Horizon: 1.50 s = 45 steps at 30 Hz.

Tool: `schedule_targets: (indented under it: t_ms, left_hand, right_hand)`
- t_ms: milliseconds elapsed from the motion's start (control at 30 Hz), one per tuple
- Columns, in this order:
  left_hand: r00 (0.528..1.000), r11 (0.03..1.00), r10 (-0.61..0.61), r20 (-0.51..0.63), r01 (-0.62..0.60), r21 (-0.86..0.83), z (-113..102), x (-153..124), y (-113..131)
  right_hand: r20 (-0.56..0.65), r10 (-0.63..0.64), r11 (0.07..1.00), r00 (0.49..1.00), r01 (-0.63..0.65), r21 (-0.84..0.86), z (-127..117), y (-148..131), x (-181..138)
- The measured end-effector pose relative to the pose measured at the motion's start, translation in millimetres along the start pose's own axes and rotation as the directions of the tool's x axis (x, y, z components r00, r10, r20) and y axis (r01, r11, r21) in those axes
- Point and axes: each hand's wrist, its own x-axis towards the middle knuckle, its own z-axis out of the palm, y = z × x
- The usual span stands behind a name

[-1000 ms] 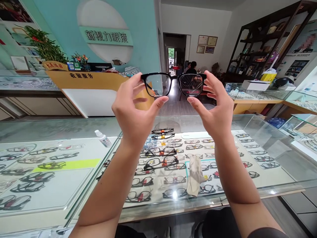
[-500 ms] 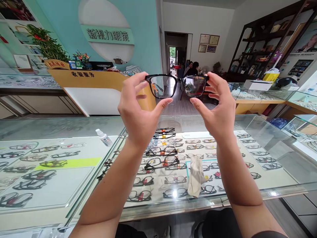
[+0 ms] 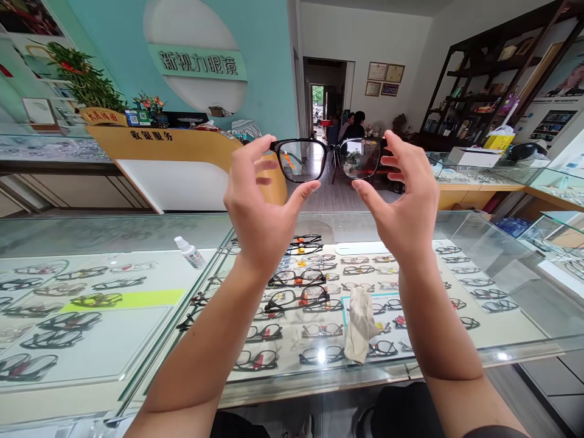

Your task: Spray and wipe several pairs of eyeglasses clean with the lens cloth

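A pair of black-framed eyeglasses (image 3: 331, 148) is held up level in front of me, above the glass display counter. My left hand (image 3: 262, 194) grips its left side, with the index finger at the upper corner and the thumb near the lower rim. On the other side my right hand (image 3: 404, 194) grips the right corner the same way. The room shows through both lenses. Below, on the glass, lie a beige cloth (image 3: 360, 325) and, farther left, a white spray bottle (image 3: 190, 252).
Rows of eyeglasses (image 3: 323, 330) fill the display counter (image 3: 515, 316) below my arms. A second case of frames (image 3: 137, 331) adjoins at left. Behind it stands a cashier desk (image 3: 177, 179). Two people (image 3: 353, 126) sit near the doorway; dark shelves (image 3: 474, 85) line the right wall.
Both hands and the eyeglasses have shifted slightly to the right. The grip is the same. Cloth and bottle stay where they were on the glass.
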Motion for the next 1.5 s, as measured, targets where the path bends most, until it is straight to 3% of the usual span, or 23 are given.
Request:
schedule_targets:
  t_ms: [300, 733, 1267, 1500]
  left_hand:
    - [0.998, 0.998, -0.028, 0.056, 0.032, -0.061, 5, -1, -7]
    - [0.997, 0.994, -0.051, 0.065, 0.057, -0.095, 8, -3, -10]
    - [1.0, 1.0, -0.021, -0.005, 0.021, -0.02, -3, -8, 1]
    - [0.998, 0.997, -0.056, -0.027, 0.054, -0.05, -2, -5, -2]
  right_hand:
    - [-0.062, -0.011, 0.999, 0.998, 0.008, -0.036, -2, -11, 1]
    - [-0.061, 0.012, 0.998, 0.998, -0.015, -0.053, -3, -14, -1]
    - [0.046, 0.025, 1.0, 0.999, -0.024, -0.012, 13, 18, -3]
    - [0.061, 0.034, 0.999, 0.998, -0.035, 0.027, 12, 16, -2]
